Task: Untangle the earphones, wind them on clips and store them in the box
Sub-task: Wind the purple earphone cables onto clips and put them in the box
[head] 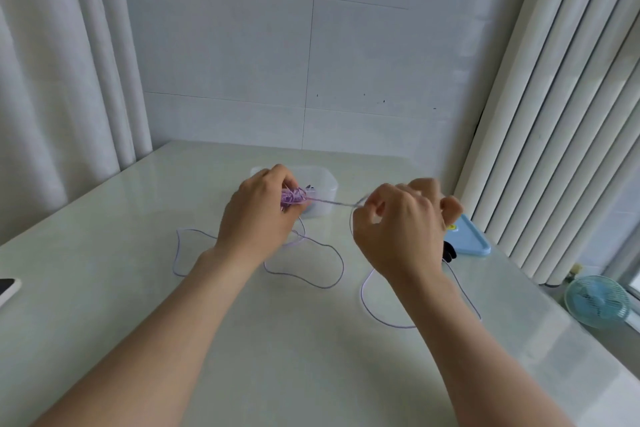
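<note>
As L grip holds tangled earphones, box sits half-hidden.

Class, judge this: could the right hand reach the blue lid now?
Probably yes: the blue lid lies just beside the right hand, nothing visibly between, though its fingers pinch the purple cable.

a pale glossy table carries a clear plastic box at its far middle, with loops of purple earphone cable lying nearer. a light blue lid lies near the right edge, a small black thing just beside it; a flat white-edged device sits at the left edge.
</note>
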`<action>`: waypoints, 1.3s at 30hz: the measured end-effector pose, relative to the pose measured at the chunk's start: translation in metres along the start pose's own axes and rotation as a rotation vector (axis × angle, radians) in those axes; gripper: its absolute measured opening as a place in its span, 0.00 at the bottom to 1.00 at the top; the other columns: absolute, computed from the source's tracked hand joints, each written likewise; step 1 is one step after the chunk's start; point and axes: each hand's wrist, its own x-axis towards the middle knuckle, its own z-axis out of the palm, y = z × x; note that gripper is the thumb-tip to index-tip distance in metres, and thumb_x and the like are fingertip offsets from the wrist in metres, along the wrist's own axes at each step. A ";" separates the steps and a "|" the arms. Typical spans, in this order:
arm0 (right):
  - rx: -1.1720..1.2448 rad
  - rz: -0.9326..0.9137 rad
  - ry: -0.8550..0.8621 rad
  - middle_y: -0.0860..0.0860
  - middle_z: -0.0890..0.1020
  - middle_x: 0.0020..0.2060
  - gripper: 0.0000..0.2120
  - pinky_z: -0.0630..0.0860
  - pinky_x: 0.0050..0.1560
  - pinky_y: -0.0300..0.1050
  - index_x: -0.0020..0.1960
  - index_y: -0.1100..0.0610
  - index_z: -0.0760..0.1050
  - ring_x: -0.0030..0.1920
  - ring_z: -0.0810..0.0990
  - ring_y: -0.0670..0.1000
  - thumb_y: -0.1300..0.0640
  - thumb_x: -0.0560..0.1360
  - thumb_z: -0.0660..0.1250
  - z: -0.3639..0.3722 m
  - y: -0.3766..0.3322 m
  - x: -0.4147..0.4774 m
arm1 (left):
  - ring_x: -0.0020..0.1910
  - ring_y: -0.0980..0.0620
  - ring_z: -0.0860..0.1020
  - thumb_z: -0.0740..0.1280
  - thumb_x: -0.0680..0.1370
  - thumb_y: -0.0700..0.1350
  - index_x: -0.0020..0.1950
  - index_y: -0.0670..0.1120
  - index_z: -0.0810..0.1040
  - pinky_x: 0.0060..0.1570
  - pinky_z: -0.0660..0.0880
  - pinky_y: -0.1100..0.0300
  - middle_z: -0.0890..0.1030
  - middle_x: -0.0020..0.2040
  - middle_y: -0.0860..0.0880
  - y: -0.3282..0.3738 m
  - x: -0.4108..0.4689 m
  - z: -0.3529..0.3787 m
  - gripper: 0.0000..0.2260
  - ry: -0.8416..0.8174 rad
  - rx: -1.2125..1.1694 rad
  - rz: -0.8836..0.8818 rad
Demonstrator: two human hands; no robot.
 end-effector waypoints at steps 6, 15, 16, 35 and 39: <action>0.226 -0.044 -0.429 0.42 0.84 0.36 0.19 0.63 0.60 0.48 0.51 0.48 0.82 0.45 0.77 0.49 0.49 0.67 0.56 0.000 -0.009 -0.005 | 0.35 0.60 0.81 0.78 0.70 0.46 0.40 0.53 0.79 0.42 0.81 0.55 0.83 0.34 0.57 0.010 -0.006 0.004 0.08 -0.144 -0.168 -0.120; 0.514 0.050 -0.420 0.44 0.74 0.27 0.06 0.63 0.34 0.32 0.44 0.51 0.76 0.34 0.74 0.42 0.56 0.80 0.69 0.019 -0.011 -0.008 | 0.42 0.63 0.82 0.87 0.61 0.47 0.49 0.52 0.81 0.40 0.76 0.69 0.83 0.44 0.56 0.013 -0.004 -0.001 0.22 -0.228 -0.272 -0.213; 0.506 0.049 -0.425 0.45 0.73 0.27 0.07 0.62 0.34 0.33 0.43 0.49 0.76 0.33 0.73 0.43 0.55 0.80 0.70 0.021 -0.008 -0.008 | 0.44 0.61 0.82 0.88 0.59 0.49 0.50 0.53 0.81 0.42 0.77 0.68 0.83 0.46 0.55 0.012 -0.003 -0.002 0.25 -0.244 -0.317 -0.270; 0.542 0.048 -0.333 0.43 0.69 0.20 0.07 0.64 0.33 0.42 0.40 0.47 0.80 0.27 0.70 0.46 0.50 0.75 0.75 0.031 0.001 -0.006 | 0.45 0.44 0.88 0.69 0.83 0.40 0.55 0.42 0.79 0.51 0.84 0.50 0.87 0.48 0.41 0.013 0.002 0.004 0.03 -0.227 -0.873 -0.542; 0.479 -0.059 -0.223 0.46 0.69 0.25 0.05 0.70 0.36 0.42 0.43 0.46 0.81 0.29 0.70 0.48 0.49 0.74 0.76 0.029 0.001 -0.008 | 0.42 0.42 0.88 0.71 0.82 0.43 0.55 0.42 0.78 0.47 0.84 0.51 0.87 0.45 0.42 0.013 0.000 0.003 0.06 -0.197 -0.814 -0.497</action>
